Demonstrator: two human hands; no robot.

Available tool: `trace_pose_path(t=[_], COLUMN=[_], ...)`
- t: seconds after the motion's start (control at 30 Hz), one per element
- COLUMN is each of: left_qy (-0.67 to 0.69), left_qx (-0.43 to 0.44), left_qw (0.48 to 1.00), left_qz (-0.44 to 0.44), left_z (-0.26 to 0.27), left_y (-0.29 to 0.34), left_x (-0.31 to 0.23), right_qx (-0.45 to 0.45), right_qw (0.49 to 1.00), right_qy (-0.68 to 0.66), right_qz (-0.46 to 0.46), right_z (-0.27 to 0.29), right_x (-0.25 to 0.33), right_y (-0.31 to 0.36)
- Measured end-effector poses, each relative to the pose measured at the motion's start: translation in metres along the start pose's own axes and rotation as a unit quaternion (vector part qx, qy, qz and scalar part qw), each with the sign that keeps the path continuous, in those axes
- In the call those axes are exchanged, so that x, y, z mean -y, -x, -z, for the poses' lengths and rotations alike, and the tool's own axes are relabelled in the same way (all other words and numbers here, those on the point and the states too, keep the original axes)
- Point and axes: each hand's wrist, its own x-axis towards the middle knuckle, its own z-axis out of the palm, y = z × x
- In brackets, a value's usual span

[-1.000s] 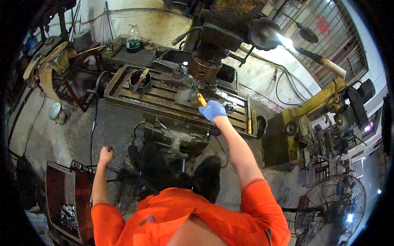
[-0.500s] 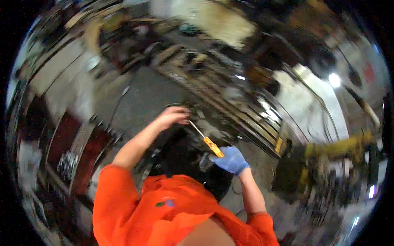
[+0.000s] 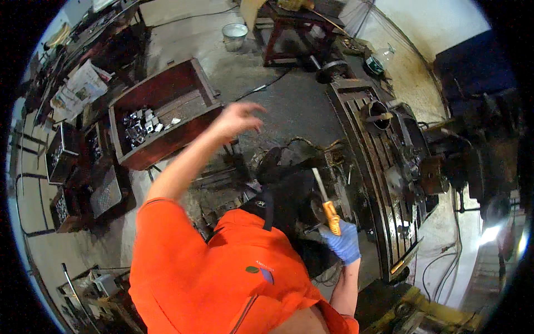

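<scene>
My gloved right hand [image 3: 344,245] is closed round the yellow-orange handle of a flat file [image 3: 331,216]. Its grey blade points up and away from me, with nothing touching its tip. Bare and slightly blurred, my left hand [image 3: 239,119] is stretched out ahead with the fingers apart and nothing in them. It appears above the right end of a red-brown wooden box [image 3: 189,119]. Several small shiny metal blocks [image 3: 147,123] lie in the box's left part.
On the right stands a long slotted machine table [image 3: 361,167], with a dark cup [image 3: 376,118] on it. A metal bucket [image 3: 235,37] is on the floor at the back. Smaller bins [image 3: 62,153] of metal parts stand at the left, and a machine [image 3: 103,300] at the lower left.
My view has swung left, bringing the wooden box into sight. My left hand has come away from the file's tip and reaches out with fingers spread. The right hand keeps hold of the file.
</scene>
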Motion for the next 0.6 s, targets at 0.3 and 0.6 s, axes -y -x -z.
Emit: trace_pose_path(t=[0.3, 0.6], left_qy=[-0.516, -0.546], left_qx=[-0.163, -0.014], left_qw=[0.823, 0.775], left_qz=[0.172, 0.318], left_z=[0.228, 0.251], left_y=[0.062, 0.017], left_x=[0.056, 0.147], right_qx=[-0.023, -0.057], right_qw=[0.979, 0.982], right_qy=[-0.181, -0.142], right_qz=[-0.091, -0.112], right_z=[0.006, 0.016], right_x=[-0.037, -0.045], right_y=[0.012, 0.011])
